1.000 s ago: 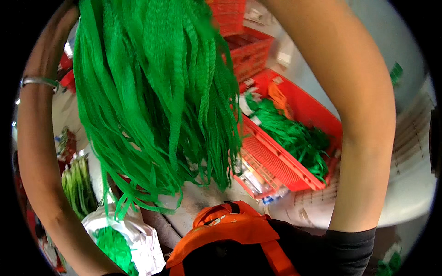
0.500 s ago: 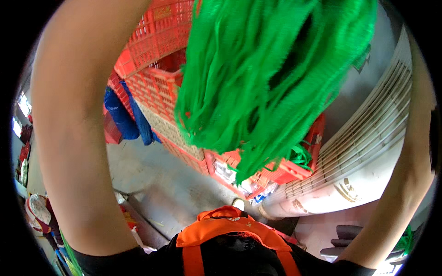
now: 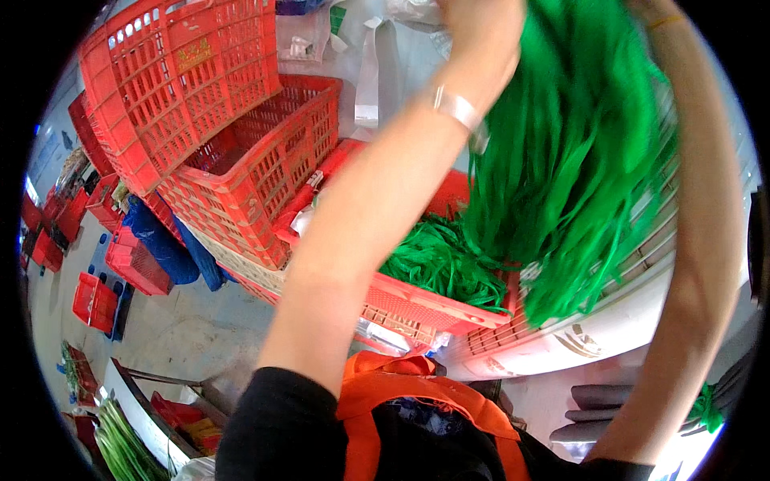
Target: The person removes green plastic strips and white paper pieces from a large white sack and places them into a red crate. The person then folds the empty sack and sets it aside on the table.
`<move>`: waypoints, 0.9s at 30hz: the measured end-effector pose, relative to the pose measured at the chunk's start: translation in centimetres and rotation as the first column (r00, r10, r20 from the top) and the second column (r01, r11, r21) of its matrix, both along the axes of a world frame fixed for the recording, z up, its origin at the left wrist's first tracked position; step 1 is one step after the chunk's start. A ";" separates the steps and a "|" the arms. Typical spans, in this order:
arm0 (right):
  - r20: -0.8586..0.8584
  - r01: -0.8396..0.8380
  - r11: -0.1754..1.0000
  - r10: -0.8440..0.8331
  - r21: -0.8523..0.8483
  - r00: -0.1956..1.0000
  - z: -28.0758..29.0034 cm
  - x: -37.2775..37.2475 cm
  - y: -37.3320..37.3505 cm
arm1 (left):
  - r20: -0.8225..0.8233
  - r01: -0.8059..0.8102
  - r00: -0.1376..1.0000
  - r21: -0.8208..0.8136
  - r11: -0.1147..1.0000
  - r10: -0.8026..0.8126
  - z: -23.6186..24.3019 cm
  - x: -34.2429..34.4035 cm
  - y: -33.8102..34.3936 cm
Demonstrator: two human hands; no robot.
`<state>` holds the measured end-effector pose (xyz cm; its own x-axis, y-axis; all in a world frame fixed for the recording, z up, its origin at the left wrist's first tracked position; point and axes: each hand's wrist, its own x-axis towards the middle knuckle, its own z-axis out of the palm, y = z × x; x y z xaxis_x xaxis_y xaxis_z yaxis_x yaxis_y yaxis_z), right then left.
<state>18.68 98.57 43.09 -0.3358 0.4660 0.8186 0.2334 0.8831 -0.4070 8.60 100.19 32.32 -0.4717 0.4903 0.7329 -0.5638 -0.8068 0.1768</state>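
A long, loose bundle of green mesh strips [image 3: 573,152] hangs from the top of the view, slightly blurred. My left hand [image 3: 485,36], above a silvery band at the wrist, is raised against the bundle's left side; its fingers are hidden at the top edge. My right arm is raised along the bundle's right, its hand beyond the top edge. Below, a red plastic crate [image 3: 473,317] holds more green strips [image 3: 437,260], partly behind my left forearm. A white curved unit with a slatted grille [image 3: 609,337] stands beside it, under the hanging bundle.
Stacked red crates [image 3: 233,200] stand left of my arm, with blue material [image 3: 152,236] beside them. More crates [image 3: 92,305] sit on the floor [image 3: 188,321] at far left. Long green stems [image 3: 120,441] lie low left, grey padded pieces [image 3: 593,397] low right.
The hanging bundle has swung right, toward the grille, and my left forearm has crossed to the middle. The view has shifted, showing more stacked crates and floor on the left.
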 end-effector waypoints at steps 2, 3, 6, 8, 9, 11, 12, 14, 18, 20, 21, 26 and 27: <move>0.347 0.374 0.913 -0.409 0.165 0.844 -3.9 0.4 0.4 | 0.117 0.124 0.988 -0.223 0.967 -0.100 -8.2 2.1 0.4; 0.428 0.287 0.888 -0.117 -0.358 0.896 -9.4 -1.1 7.0 | 0.098 0.068 0.994 -0.301 0.951 -0.040 -13.4 -0.6 1.6; 0.338 -0.038 0.970 0.120 -0.240 0.933 -24.0 -6.3 10.8 | 0.241 0.094 0.964 -0.704 0.704 0.112 -25.5 -4.1 1.4; 0.353 0.064 0.897 0.105 -0.438 0.930 -31.5 -9.1 11.1 | 0.288 0.175 0.941 -0.862 0.476 0.176 -32.5 -7.0 2.7; 0.350 0.030 0.877 0.159 -0.479 0.923 -36.3 -10.0 13.5 | 0.284 0.202 0.933 -0.921 0.333 0.219 -35.2 -8.3 3.7; 0.270 -0.005 0.853 0.171 -0.522 0.947 -45.0 -13.2 15.6 | 0.482 0.446 0.876 -0.831 0.331 0.029 -41.4 -12.4 5.3; 0.303 0.014 0.906 0.127 -0.423 0.945 -48.0 -16.3 15.4 | 0.530 0.515 0.848 -0.814 0.271 -0.017 -46.5 -16.5 6.6; 0.286 0.074 0.836 0.101 -0.543 0.953 -50.1 -17.0 14.0 | 0.547 0.556 0.831 -0.808 0.193 -0.105 -47.8 -17.3 6.6; 0.256 0.120 0.764 0.060 -0.634 0.965 -51.5 -15.9 13.1 | 0.558 0.602 0.781 -0.792 0.101 -0.280 -47.0 -18.3 3.8; 0.337 0.212 0.750 0.016 -0.627 0.941 -51.3 -15.1 12.3 | 0.371 0.407 0.906 -0.896 0.178 -0.205 -40.6 -15.9 -0.8; 0.381 0.210 0.798 0.027 -0.565 0.924 -51.1 -15.2 11.6 | 0.289 0.348 0.929 -0.894 0.282 -0.231 -38.4 -15.3 -3.3; 0.477 0.187 0.872 0.060 -0.452 0.877 -50.8 -15.8 9.3 | 0.055 0.121 0.971 -0.953 0.277 -0.234 -37.5 -15.7 -7.9; 0.488 0.202 0.867 0.055 -0.457 0.871 -50.8 -15.6 9.3 | 0.093 0.215 0.933 -0.919 0.331 -0.347 -36.7 -15.8 -7.0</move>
<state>3.11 107.90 -7.69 -0.5653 0.7916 0.2321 0.5637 0.5761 -0.5919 -7.21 93.24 -4.39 -0.1241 0.9690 -0.2137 -0.6485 0.0838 0.7566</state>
